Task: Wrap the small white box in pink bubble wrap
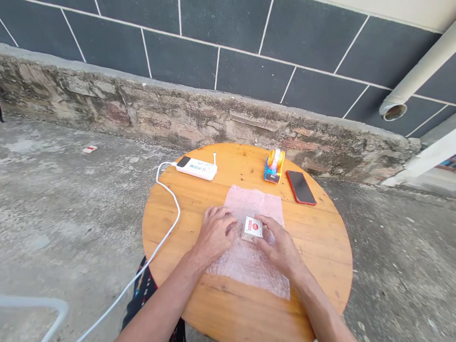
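A small white box with a red mark (252, 228) lies on a sheet of bubble wrap (255, 270) in the middle of a round wooden table (323, 267). My right hand (278, 247) is closed on the box, fingers gripping its right and near sides. My left hand (215, 232) rests palm down on the left edge of the bubble wrap, fingers stretched flat, fingertips next to the box.
At the table's far side lie a white power bank (197, 168) with a white cable (169, 219) running off the left edge, an orange and blue tape dispenser (274, 165) and a red phone (301, 187). Concrete floor, a low stone wall and a drainpipe (409, 90) surround it.
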{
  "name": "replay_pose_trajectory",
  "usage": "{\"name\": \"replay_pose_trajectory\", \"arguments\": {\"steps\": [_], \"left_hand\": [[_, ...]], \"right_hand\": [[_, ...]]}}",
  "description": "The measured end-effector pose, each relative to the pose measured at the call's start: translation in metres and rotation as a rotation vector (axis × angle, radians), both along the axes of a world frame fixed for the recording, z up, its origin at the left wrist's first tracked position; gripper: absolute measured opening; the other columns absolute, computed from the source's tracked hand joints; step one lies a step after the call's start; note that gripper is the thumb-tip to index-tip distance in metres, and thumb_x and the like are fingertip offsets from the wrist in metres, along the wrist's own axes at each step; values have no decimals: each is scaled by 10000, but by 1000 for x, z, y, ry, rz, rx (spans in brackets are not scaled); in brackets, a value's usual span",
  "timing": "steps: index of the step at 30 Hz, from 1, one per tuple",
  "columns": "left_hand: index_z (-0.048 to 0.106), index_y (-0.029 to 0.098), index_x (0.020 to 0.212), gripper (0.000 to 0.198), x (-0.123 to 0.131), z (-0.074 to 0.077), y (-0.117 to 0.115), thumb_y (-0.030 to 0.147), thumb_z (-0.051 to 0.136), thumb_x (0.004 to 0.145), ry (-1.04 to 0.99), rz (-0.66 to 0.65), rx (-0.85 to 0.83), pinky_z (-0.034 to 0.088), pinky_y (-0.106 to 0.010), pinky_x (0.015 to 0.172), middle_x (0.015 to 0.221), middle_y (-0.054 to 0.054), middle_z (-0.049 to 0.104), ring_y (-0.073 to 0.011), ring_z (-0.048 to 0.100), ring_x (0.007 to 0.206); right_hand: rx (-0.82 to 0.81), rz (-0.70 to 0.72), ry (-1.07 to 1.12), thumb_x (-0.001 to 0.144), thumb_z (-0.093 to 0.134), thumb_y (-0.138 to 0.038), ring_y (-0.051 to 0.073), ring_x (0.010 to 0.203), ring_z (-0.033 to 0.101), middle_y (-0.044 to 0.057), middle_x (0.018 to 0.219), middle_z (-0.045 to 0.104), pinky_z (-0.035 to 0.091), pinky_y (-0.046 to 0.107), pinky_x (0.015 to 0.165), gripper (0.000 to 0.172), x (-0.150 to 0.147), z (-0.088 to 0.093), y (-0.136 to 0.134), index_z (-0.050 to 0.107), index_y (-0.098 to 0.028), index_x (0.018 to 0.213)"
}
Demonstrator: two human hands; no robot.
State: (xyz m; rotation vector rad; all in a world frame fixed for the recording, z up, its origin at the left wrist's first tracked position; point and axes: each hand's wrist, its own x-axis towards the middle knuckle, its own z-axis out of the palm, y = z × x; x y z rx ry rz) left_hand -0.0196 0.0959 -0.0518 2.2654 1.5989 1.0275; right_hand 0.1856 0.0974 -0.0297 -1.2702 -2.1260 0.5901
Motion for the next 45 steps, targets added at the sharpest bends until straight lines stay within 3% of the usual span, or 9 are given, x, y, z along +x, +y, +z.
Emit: {"name": "replay_pose_trajectory", "arguments": {"steps": [8, 14, 38, 45], "left_hand": [[671, 227, 886, 280, 0, 0, 0, 76, 526, 699, 5, 0, -4, 361, -428, 958, 1111, -47, 597, -235, 479, 1068], [652, 215, 1014, 374, 0, -1, 0, 77, 526, 690, 4, -1, -13, 352, -425, 976, 1126, -54, 597, -236, 473, 1072], [669, 220, 991, 351, 1, -2, 1, 90, 534, 694, 11, 1, -11, 347, -437, 978, 1118, -58, 600, -237, 477, 1064], [668, 224, 990, 353, 0, -1, 0, 87, 530, 696, 15, -7, -11, 347, -432, 979, 1122, -55, 600, -237, 477, 1070]], "right_hand": [[1, 37, -34, 786, 569, -176, 247, 1190, 498, 67, 1270, 562, 386, 427, 1003, 469, 0, 1, 2, 509, -237, 1247], [17, 63, -42, 799, 558, -177, 251, 1178, 502, 70, 1267, 562, 395, 431, 986, 459, 0, 0, 3, 508, -242, 1251], [77, 80, -30, 782, 580, -146, 238, 1157, 521, 79, 1244, 576, 415, 429, 987, 458, 0, -3, 3, 523, -222, 1231], [158, 58, -82, 833, 577, -251, 263, 1253, 448, 114, 1340, 498, 387, 470, 1026, 498, 5, 3, -3, 457, -213, 1315]]}}
